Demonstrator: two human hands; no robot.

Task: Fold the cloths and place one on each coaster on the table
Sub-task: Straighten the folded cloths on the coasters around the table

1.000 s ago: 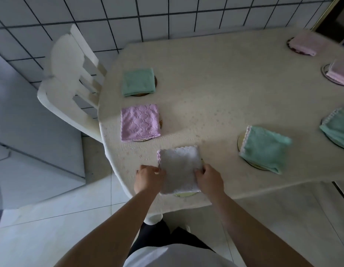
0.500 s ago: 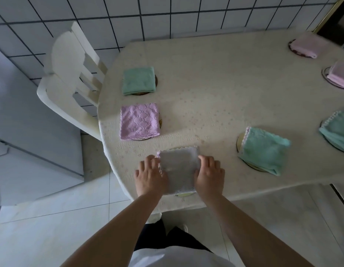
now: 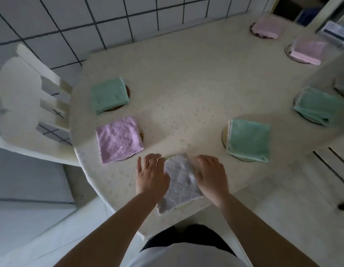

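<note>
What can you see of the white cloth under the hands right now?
The white cloth is folded into a rough square, quilted-looking with a scalloped edge, lying flat at the table's near edge and turned at an angle. A sliver of coaster shows beneath it. The left hand and right hand rest flat on its two sides.

Dim, bluish light, soft blur, edges perhaps wide-angle bowed

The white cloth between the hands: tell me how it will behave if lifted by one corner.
The white cloth is probably floppy: soft quilted fabric lying flat. Its folded layers would likely fall open. It seems light, flattened under the left hand and right hand.
</note>
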